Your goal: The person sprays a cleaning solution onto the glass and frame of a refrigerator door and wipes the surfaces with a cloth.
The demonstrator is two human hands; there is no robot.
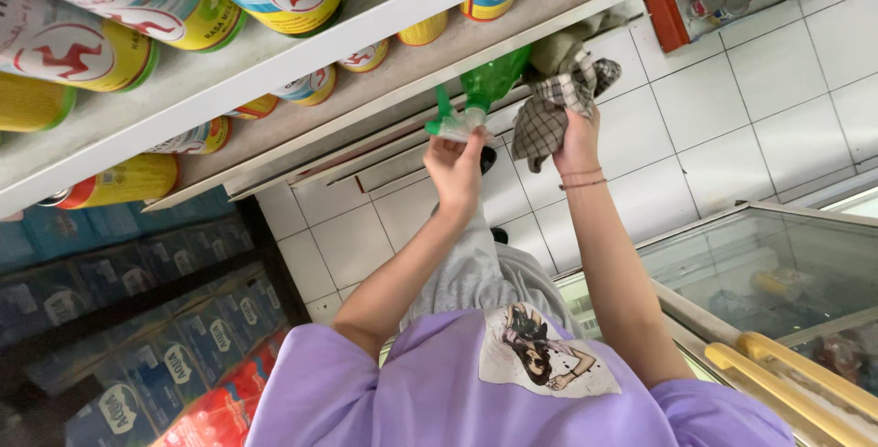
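Together our hands work low against the shelving. Our left hand (455, 168) is clenched around the neck end of a green plastic bottle (489, 81), with a crumpled bit of clear plastic wrap (453, 127) bunched at the fingertips; the bottle's body runs up and away from that hand, its far end tucked under the edge of the lower shelf (402, 90). Just beside it, our right hand (578, 136) grips a checked cloth (558, 104), grey and white, which is gathered in the fist and hangs partly loose toward the left hand. The cloth touches or nearly touches the bottle's side; we cannot tell which. Two thin bands circle the right wrist.

Beyond the hands, past the bottle, the lower shelf carries a row of cans with yellow, red and blue labels (366, 55). Farther out from the left hand, the upper shelf (229, 72) holds larger cans of the same kind (64, 49). Below our left forearm, stacked blue cartons (137, 319) sit in dark racks, with a red package (215, 415) under them. On the side of our right forearm, a glass-topped freezer chest (777, 282) stands near, with yellow handles (786, 374) along its edge. White floor tiles (713, 108) spread behind both hands.
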